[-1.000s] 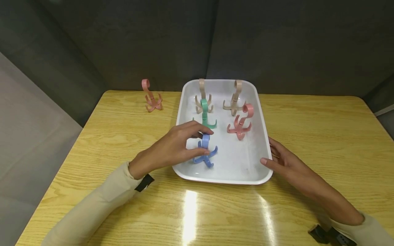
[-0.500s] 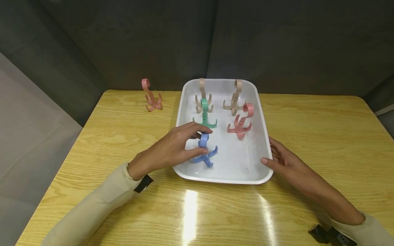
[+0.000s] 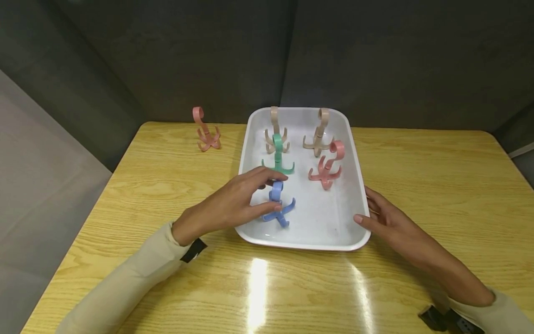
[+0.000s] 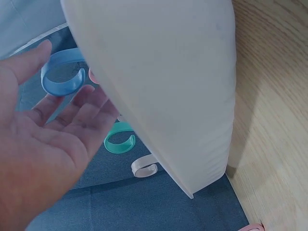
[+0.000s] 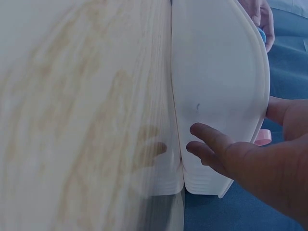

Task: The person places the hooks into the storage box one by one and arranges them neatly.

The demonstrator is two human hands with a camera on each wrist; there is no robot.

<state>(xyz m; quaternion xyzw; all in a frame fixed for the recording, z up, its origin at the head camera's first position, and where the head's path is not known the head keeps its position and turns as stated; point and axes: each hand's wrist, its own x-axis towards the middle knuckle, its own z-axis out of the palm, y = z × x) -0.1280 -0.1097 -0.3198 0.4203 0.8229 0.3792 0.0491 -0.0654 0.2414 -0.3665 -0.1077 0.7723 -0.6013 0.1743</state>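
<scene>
A blue pronged hanging hook point(image 3: 276, 191) stands in the near left part of a white tray point(image 3: 317, 222). My left hand point(image 3: 229, 199) is around its top, thumb and fingers spread apart to either side of the curled loop. In the left wrist view the blue hook's loop point(image 4: 62, 89) sits between my thumb and loosely bent fingers. At the tray's right side my right hand point(image 3: 388, 218) holds the wall, thumb over the rim and fingers along the outside. The right wrist view shows those fingers point(image 5: 211, 139) against the tray's outer wall point(image 5: 216, 72).
Just behind the blue hook stands a green hook point(image 3: 277, 157). Farther back in the tray are a beige hook point(image 3: 274, 118), another beige hook point(image 3: 321, 123) and a pink hook point(image 3: 325, 176). Outside, a pink hook point(image 3: 207, 137) stands on the wooden table point(image 3: 175, 176), near a dark curtain point(image 3: 217, 55).
The blue hook's loop and my left fingertips have shifted very slightly to the left. My right hand and the tray stay where they were.
</scene>
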